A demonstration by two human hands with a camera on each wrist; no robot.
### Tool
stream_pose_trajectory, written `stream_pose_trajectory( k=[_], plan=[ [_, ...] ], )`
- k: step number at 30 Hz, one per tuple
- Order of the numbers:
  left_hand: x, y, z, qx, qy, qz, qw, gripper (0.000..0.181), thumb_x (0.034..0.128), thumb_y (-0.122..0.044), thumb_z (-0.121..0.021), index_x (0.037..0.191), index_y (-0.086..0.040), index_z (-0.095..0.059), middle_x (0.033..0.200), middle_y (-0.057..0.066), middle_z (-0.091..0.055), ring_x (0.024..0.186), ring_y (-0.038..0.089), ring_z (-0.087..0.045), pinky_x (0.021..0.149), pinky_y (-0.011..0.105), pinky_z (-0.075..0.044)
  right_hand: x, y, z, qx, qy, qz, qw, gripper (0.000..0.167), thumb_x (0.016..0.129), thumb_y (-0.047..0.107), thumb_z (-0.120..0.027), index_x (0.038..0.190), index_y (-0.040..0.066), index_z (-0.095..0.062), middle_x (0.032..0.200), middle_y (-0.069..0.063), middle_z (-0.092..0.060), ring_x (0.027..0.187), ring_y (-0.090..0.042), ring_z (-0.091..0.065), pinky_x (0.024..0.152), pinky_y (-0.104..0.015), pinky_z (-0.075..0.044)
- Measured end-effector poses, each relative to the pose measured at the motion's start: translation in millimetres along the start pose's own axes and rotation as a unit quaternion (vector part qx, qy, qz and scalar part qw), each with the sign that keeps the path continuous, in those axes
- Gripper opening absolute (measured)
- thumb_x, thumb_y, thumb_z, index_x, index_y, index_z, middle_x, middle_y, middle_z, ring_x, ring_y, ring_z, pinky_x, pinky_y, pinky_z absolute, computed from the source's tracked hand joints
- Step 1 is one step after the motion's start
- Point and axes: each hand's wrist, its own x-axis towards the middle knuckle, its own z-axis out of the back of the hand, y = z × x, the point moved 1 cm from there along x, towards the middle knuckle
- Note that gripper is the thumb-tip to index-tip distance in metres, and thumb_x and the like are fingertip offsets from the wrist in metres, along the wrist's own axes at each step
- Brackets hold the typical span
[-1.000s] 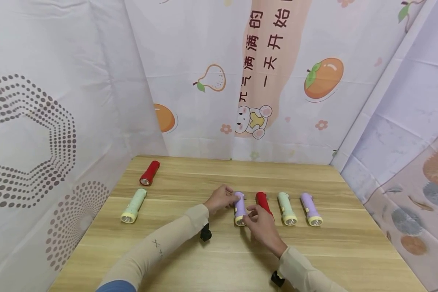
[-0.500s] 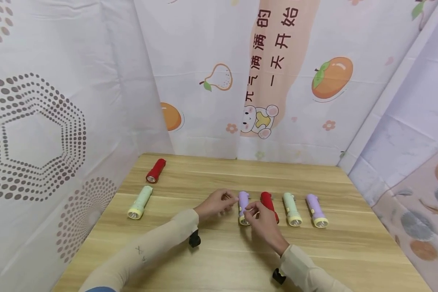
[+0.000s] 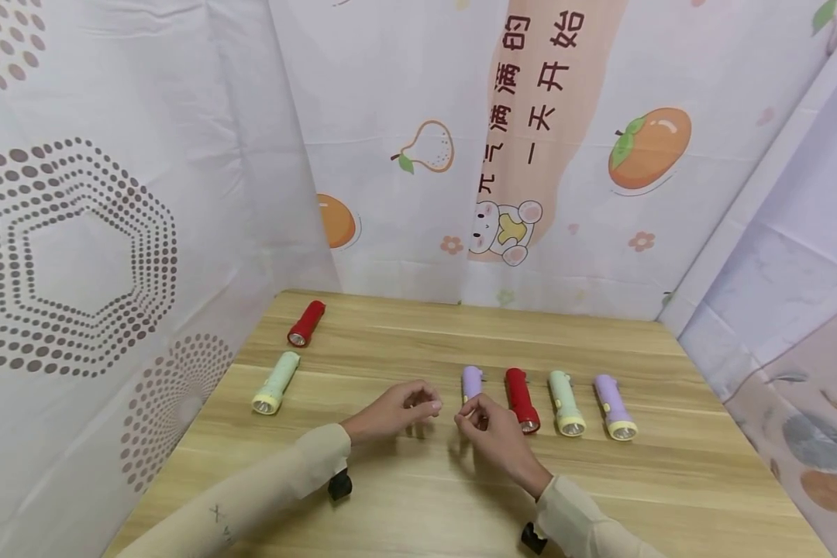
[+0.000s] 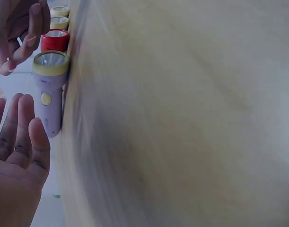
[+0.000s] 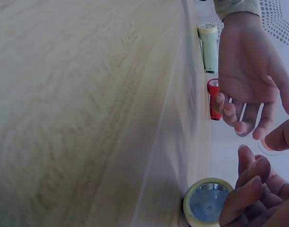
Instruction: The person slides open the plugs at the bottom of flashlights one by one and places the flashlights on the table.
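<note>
Wood-grain table (image 3: 404, 508) amid patterned pale curtains (image 3: 370, 77)

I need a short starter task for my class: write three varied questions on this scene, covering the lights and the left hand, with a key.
1. How many flashlights lie on the wooden table?
2. True or false: the left hand holds nothing.
3. Fill in: in the head view, the row of four runs, left to right, purple flashlight, red flashlight, ___ flashlight, second purple flashlight.

Key:
1. Six: four in the row, two farther left.
2. True.
3. Green: the green flashlight is third.
</note>
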Motion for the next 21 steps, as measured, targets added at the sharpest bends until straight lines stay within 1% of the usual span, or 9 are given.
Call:
stream_pose_trajectory(
  k=[2, 7, 9, 12, 14, 16, 21],
  plan=[
    [-5.1, -0.3, 1.4, 0.006, -0.004, -0.002, 1.0, 0.024, 0.1049, -0.041, -0.06, 0.116, -0.021, -0.065, 0.11, -0.002, -0.068, 0.104, 0.024, -0.066, 0.086, 0.037, -0.057, 0.3, 0, -1, -0.004, 0.002, 0.006, 1.0, 0.009, 0.095, 0.018, -0.075, 0.096, 0.019, -0.066, 0.073, 0.008, -0.059, 0.066, -0.008, -0.053, 0.059, -0.023, -0.043],
    [-12.5, -0.6, 6.1, 0.012, -0.018, 0.001, 0.9998, 0.032, 0.1051, -0.04, -0.06, 0.12, -0.012, -0.065, 0.109, -0.001, -0.068, 0.103, 0.026, -0.066, 0.085, 0.04, -0.057, 0.4, 2, -6, 0.007, 0.008, 0.027, 0.9996, 0.008, 0.095, 0.016, -0.074, 0.095, 0.017, -0.066, 0.072, 0.008, -0.06, 0.066, -0.007, -0.053, 0.06, -0.022, -0.044],
    [-14.7, -0.3, 8.8, 0.011, -0.025, 0.006, 0.9996, 0.034, 0.1051, -0.041, -0.059, 0.121, -0.011, -0.065, 0.11, -0.001, -0.068, 0.103, 0.027, -0.066, 0.086, 0.039, -0.056, 0.4, 3, -8, 0.012, 0.013, 0.034, 0.9993, 0.007, 0.095, 0.016, -0.074, 0.095, 0.016, -0.066, 0.073, 0.007, -0.061, 0.066, -0.007, -0.054, 0.06, -0.022, -0.044],
    [-17.5, -1.1, 14.1, 0.012, -0.035, 0.012, 0.9992, 0.034, 0.1048, -0.042, -0.059, 0.12, -0.013, -0.065, 0.109, -0.001, -0.068, 0.102, 0.026, -0.066, 0.087, 0.039, -0.056, 0.8, 5, -10, 0.013, 0.022, 0.029, 0.9993, 0.007, 0.096, 0.018, -0.074, 0.094, 0.017, -0.067, 0.073, 0.007, -0.061, 0.067, -0.007, -0.054, 0.061, -0.022, -0.044],
    [-19.3, -2.3, 19.2, 0.017, -0.042, 0.014, 0.9989, 0.033, 0.1045, -0.043, -0.059, 0.119, -0.014, -0.066, 0.108, -0.001, -0.068, 0.1, 0.025, -0.066, 0.087, 0.039, -0.056, 1.0, 7, -12, 0.011, 0.025, 0.02, 0.9994, 0.007, 0.096, 0.02, -0.074, 0.094, 0.019, -0.067, 0.073, 0.008, -0.061, 0.067, -0.007, -0.054, 0.061, -0.022, -0.044],
    [-21.4, -4.6, 25.9, 0.025, -0.05, 0.014, 0.9984, 0.035, 0.1043, -0.044, -0.06, 0.118, -0.013, -0.067, 0.107, 0.0, -0.069, 0.097, 0.023, -0.066, 0.086, 0.041, -0.056, 1.9, 8, -14, 0.011, 0.026, 0.018, 0.9994, 0.007, 0.095, 0.021, -0.074, 0.093, 0.02, -0.067, 0.072, 0.008, -0.06, 0.067, -0.007, -0.054, 0.061, -0.022, -0.044],
    [-27.7, -7.7, 49.1, 0.037, -0.076, 0.019, 0.9963, 0.043, 0.1037, -0.046, -0.06, 0.12, -0.007, -0.068, 0.106, 0.001, -0.07, 0.097, 0.022, -0.066, 0.087, 0.044, -0.055, 4.8, 15, -23, 0.019, 0.03, 0.042, 0.9985, 0.01, 0.096, 0.023, -0.073, 0.091, 0.017, -0.068, 0.072, 0.008, -0.059, 0.066, -0.006, -0.052, 0.059, -0.022, -0.044]
  ],
)
